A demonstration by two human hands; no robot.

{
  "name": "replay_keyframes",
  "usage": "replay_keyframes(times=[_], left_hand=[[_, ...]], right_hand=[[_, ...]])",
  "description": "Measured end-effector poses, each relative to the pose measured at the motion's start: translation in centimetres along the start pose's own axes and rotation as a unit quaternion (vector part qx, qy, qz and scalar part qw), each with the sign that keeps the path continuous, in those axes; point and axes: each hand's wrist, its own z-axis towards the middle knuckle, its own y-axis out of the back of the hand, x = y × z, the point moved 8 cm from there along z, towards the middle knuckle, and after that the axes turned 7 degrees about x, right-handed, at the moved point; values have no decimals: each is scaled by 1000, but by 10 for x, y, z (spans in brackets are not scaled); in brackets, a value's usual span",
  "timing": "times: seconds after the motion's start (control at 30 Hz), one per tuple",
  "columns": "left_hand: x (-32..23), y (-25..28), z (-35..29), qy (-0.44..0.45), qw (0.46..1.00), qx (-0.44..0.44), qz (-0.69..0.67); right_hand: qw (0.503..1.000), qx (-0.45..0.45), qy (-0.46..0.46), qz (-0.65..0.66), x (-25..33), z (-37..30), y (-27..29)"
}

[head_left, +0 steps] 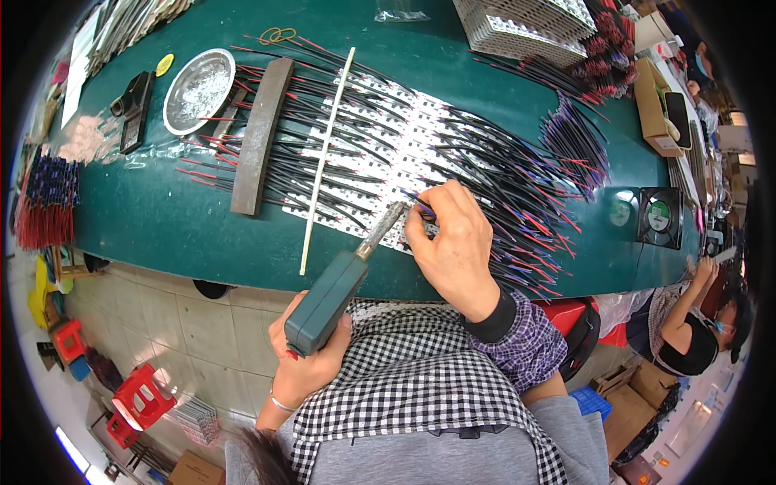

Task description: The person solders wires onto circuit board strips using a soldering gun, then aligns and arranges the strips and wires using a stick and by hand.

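My left hand (311, 356) is wrapped round the handle of a dark green soldering gun (327, 301). Its metal tip points up and right, ending at the lower middle of a white panel of small circuit boards (416, 133). Close beside the tip, my right hand (459, 242) pinches a thin dark wire (419, 202) at the panel; the fingers partly hide it. Rows of black wires (493, 158) with red and blue ends run off both sides of the panel. A heavy metal bar (263, 137) and a thin pale stick (327, 162) lie across the left-hand wires.
On the green table stand a metal bowl (169, 109), a black device (135, 111) and, at right, a small fan (660, 217). Wire bundles (48, 198) lie at far left, stacked panels (525, 28) at the back. Another person (691, 323) sits at right.
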Motion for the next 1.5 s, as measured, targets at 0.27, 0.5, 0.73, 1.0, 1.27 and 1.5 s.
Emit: replay_keyframes(times=[0.27,0.5,0.73,1.0,1.27,1.5], left_hand=[[-1,2,1,18,1000,12,-4],[10,5,-10,44,999,-14,-20],[1,5,-5,-4,1000,-10,26],[-3,4,-4,-4,1000,-6,3],[-9,3,-2,-12,1000,15,18],[4,8,-19,-28,998,-32,38]], right_hand=[[1000,7,-3,-6,0,0,0],[1000,7,6,-10,1,1,0],[1000,29,4,-12,-1,5,0],[995,97,-11,2,-6,15,1],[995,104,5,2,-5,17,2],[994,109,7,-7,-4,17,1]])
